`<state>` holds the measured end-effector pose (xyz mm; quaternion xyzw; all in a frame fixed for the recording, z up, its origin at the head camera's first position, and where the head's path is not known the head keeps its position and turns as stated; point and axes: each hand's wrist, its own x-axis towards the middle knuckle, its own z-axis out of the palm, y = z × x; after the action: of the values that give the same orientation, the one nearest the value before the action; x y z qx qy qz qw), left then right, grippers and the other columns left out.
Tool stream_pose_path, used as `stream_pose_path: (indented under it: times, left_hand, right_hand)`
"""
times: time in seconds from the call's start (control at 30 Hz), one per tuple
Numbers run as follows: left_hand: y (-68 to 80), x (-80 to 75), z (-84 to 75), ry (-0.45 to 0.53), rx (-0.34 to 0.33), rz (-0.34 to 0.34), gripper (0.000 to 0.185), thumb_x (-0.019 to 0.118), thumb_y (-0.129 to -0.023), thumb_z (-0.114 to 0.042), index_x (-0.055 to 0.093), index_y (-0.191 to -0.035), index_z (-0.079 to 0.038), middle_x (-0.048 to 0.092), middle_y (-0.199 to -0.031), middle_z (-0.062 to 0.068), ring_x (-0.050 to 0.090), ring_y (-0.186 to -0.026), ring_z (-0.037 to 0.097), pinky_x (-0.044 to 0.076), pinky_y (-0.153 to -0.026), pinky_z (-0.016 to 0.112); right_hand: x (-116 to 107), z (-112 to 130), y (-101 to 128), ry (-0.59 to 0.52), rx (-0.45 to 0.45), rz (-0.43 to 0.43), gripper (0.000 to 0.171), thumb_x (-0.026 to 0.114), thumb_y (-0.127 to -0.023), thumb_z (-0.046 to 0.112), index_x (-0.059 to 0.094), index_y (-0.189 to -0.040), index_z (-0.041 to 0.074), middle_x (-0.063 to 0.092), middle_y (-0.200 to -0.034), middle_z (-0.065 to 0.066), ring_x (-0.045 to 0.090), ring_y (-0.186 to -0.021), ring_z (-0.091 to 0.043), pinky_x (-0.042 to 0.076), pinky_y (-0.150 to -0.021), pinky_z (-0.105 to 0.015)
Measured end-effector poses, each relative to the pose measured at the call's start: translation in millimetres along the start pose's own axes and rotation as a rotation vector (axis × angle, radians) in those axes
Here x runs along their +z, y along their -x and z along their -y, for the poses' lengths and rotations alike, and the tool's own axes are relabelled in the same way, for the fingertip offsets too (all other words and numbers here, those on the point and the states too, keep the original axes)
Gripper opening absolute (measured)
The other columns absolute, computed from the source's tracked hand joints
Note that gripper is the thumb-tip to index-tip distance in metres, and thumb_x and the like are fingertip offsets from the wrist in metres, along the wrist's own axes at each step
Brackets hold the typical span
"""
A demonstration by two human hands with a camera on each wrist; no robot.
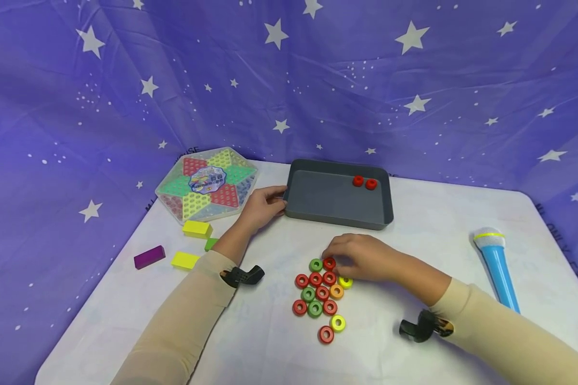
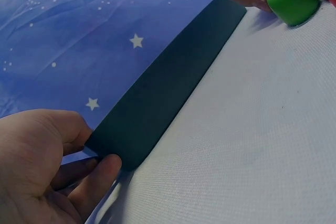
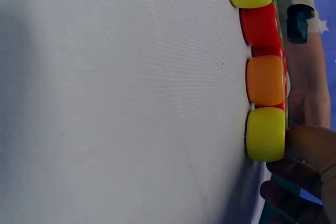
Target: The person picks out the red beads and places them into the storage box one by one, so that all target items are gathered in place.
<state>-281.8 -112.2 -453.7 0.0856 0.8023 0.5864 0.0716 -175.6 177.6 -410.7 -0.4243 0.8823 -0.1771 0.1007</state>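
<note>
Both hands are at work on the bench [image 1: 250, 342]. The left hand [image 1: 262, 206] grips the near left corner of the grey tray [image 1: 337, 216]; in the left wrist view its thumb and curled fingers [image 2: 97, 179] pinch the tray's wall [image 2: 157, 103]. The right hand [image 1: 361, 256] rests over the far end of a cluster of rings [image 1: 320, 294], fingers bent down onto a red ring [image 1: 329, 263] that lies just beside a green ring [image 1: 316, 264]. Whether it already has that ring pinched or only touches it, I cannot tell; the right wrist view shows only a fingertip [image 3: 310, 142] against a yellow ring [image 3: 265, 134], with an orange ring [image 3: 265, 80] next in line.

The rings look like small hard plastic beads: light, stiff and smooth, likely to slide or roll on the cloth-covered bench if nudged. Each is probably best taken by a pinch across its outer rim, thumb on one side and a finger on the other. They lie packed and touching, so a careless grab may scatter the neighbours.

The cluster lies on the bench in front of the tray, under and just on the near side of the right hand and well apart from the left. Two red rings [image 1: 364, 182] already lie in the tray's far right corner.
</note>
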Motion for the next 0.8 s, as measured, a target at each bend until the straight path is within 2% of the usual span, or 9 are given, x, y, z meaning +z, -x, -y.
stream_pose_path:
  times: [0.3,0.8]
  left_hand:
    - [0.3,-0.4,1.2,0.017,0.003,0.005,0.047,0.066,-0.095,-0.005,0.06,-0.142,-0.006,0.064,-0.135,0.012,0.069,-0.109,0.023,0.063,-0.082,0.029]
    - [0.1,0.5,0.6,0.023,-0.001,0.007,0.047,0.065,-0.096,-0.005,0.058,-0.143,-0.005,0.062,-0.137,0.012,0.068,-0.111,0.024,0.063,-0.083,0.03]
  right_hand:
    - [1.6,-4.8,-4.2,-0.019,-0.002,0.021,0.03,0.073,-0.09,0.026,0.072,-0.12,0.027,0.065,-0.115,0.016,0.058,-0.11,-0.006,0.055,-0.098,-0.036]
    - [-2.8,-5.6,-1.1,0.009,-0.019,-0.049,0.028,0.073,-0.089,0.029,0.073,-0.117,0.025,0.065,-0.11,0.017,0.059,-0.104,-0.004,0.056,-0.091,-0.033]
